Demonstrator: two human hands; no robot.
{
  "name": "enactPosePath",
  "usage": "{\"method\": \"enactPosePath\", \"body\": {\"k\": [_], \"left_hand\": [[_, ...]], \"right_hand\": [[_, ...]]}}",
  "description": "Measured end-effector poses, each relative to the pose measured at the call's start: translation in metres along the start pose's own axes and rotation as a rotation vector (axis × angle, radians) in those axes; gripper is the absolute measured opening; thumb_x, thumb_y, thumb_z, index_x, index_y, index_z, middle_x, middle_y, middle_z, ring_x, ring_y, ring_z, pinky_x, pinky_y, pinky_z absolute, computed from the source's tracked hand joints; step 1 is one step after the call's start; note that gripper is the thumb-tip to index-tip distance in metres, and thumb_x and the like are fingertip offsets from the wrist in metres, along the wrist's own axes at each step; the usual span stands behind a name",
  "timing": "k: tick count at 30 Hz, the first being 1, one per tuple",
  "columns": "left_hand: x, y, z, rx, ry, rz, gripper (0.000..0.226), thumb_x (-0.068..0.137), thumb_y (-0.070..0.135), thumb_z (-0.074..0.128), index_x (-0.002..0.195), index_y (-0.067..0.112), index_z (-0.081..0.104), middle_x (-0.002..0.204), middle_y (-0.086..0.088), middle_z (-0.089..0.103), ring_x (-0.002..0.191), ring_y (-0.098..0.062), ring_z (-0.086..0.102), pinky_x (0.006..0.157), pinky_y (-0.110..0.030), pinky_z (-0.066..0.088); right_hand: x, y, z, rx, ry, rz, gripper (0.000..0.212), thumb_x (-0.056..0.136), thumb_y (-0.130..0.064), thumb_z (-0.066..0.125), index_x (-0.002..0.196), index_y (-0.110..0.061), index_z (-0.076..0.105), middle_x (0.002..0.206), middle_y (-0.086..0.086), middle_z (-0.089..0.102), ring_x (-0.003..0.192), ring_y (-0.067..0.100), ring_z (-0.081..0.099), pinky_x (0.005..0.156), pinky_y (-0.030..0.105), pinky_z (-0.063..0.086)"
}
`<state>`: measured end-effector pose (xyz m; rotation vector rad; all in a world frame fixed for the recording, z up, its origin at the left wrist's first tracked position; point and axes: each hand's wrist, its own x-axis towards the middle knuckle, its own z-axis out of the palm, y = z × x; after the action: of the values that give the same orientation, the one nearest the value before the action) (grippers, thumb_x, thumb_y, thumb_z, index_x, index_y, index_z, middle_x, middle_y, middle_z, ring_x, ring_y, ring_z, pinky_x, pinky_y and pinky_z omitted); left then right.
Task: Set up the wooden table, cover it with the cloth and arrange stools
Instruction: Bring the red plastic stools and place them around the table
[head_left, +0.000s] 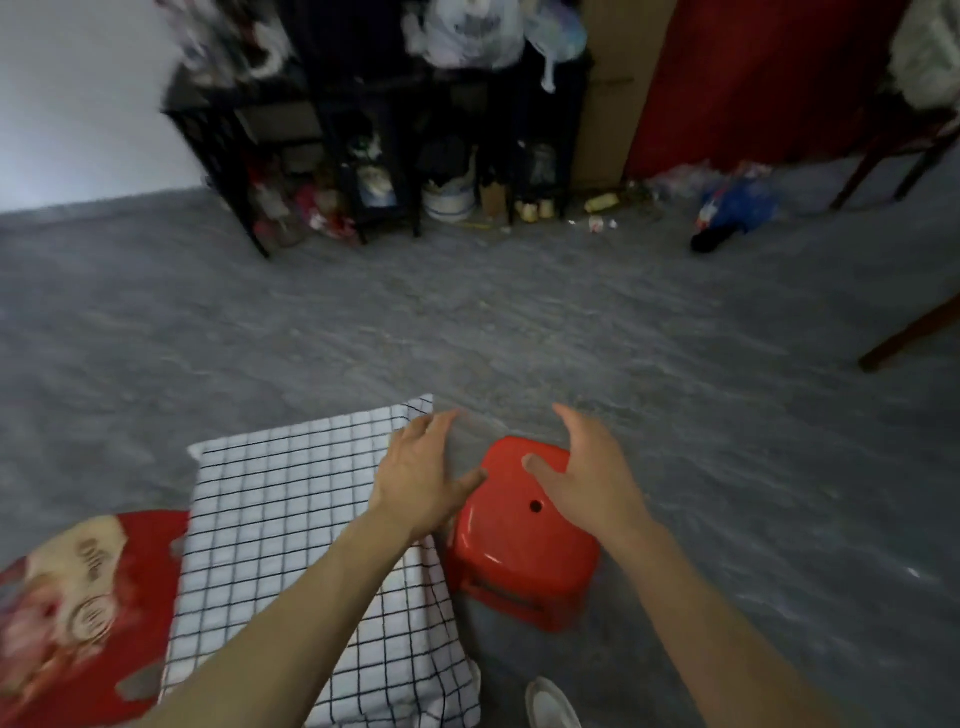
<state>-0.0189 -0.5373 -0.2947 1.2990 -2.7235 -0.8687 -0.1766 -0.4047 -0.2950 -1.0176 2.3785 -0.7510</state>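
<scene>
Between both spread hands: red stool (519, 535) upright, seat up.
Left hand (423, 480), right hand (587, 475) hold nothing; checked cloth (280, 525) hides the table left of them.

Inspector: Cloth (291, 525) noted: white, with a thin black grid of squares.

Clerk: And the stool (519, 540) beside it?

Inspector: Glossy red-orange all over, with one small dark hole in the seat.

Clerk: The floor (467, 322)?

Inspector: Grey, mottled with paler streaks.

Clerk: Lower left corner?

Inspector: A round item (78, 613), red, bearing cream and pink patterned patches; too blurred to read.

Clerk: Far side?

Inspector: Black shelf rack (322, 119) carrying white bags (467, 31). To its right, a tan board (608, 93), then a deep red panel (753, 78). Wall (78, 93) at left is white. A blue bundle (737, 208) with a black end lies on the floor. Dark brown chair legs (883, 171) at right.

Clerk: Near edge?

Inspector: One white shoe (550, 706).
</scene>
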Motion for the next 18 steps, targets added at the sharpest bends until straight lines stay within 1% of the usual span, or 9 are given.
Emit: {"method": "enactPosePath", "body": {"k": [3,6,10,13,16,18], "left_hand": [[-0.034,0.001,-0.02,-0.005,0.1,-0.077,0.085,0.076,0.063,0.063,0.149,0.031,0.033,0.151,-0.001,0.041,0.137,-0.025,0.036,0.113,-0.04,0.034],[-0.078,-0.003,-0.034,-0.037,0.217,-0.201,0.08,0.081,0.058,0.066,0.15,0.029,0.035,0.153,0.0,0.038,0.139,-0.023,0.032,0.113,-0.039,0.033],[-0.145,-0.014,-0.045,-0.014,0.335,-0.336,0.08,0.082,0.059,0.065,0.15,0.029,0.035,0.154,-0.001,0.037,0.141,-0.023,0.031,0.114,-0.04,0.032],[-0.2,-0.024,-0.058,-0.019,0.422,-0.448,0.079,0.082,0.058,0.066,0.149,0.029,0.035,0.154,-0.002,0.037,0.14,-0.025,0.031,0.114,-0.041,0.031],[-0.256,-0.038,-0.07,-0.022,0.509,-0.552,0.078,0.082,0.058,0.065,0.148,0.03,0.035,0.153,-0.001,0.037,0.139,-0.025,0.031,0.113,-0.043,0.032],[-0.295,-0.052,-0.077,-0.031,0.562,-0.626,0.077,0.081,0.059,0.064,0.147,0.031,0.036,0.152,0.001,0.036,0.139,-0.025,0.031,0.113,-0.045,0.032]], "right_hand": [[-0.008,-0.016,-0.005,-0.013,-0.074,-0.114,0.076,0.084,-0.042,0.07,0.149,-0.019,0.037,0.148,0.008,0.045,0.138,0.025,0.038,0.115,0.037,0.03],[-0.018,-0.029,-0.003,-0.025,-0.19,-0.222,0.077,0.085,-0.041,0.07,0.149,-0.018,0.035,0.148,0.008,0.044,0.138,0.025,0.037,0.113,0.034,0.028],[-0.04,-0.058,0.005,-0.038,-0.303,-0.378,0.079,0.084,-0.04,0.072,0.15,-0.02,0.034,0.146,0.009,0.045,0.137,0.027,0.037,0.112,0.037,0.031],[-0.066,-0.092,0.015,-0.032,-0.381,-0.491,0.081,0.084,-0.043,0.072,0.151,-0.02,0.033,0.154,0.007,0.037,0.143,0.024,0.029,0.116,0.042,0.029],[-0.098,-0.127,0.034,-0.075,-0.46,-0.629,0.079,0.085,-0.046,0.068,0.151,-0.021,0.032,0.152,0.004,0.037,0.141,0.02,0.028,0.116,0.039,0.027],[-0.123,-0.154,0.051,-0.105,-0.522,-0.72,0.08,0.085,-0.05,0.066,0.151,-0.023,0.03,0.152,0.002,0.037,0.14,0.021,0.031,0.114,0.04,0.028]]}}
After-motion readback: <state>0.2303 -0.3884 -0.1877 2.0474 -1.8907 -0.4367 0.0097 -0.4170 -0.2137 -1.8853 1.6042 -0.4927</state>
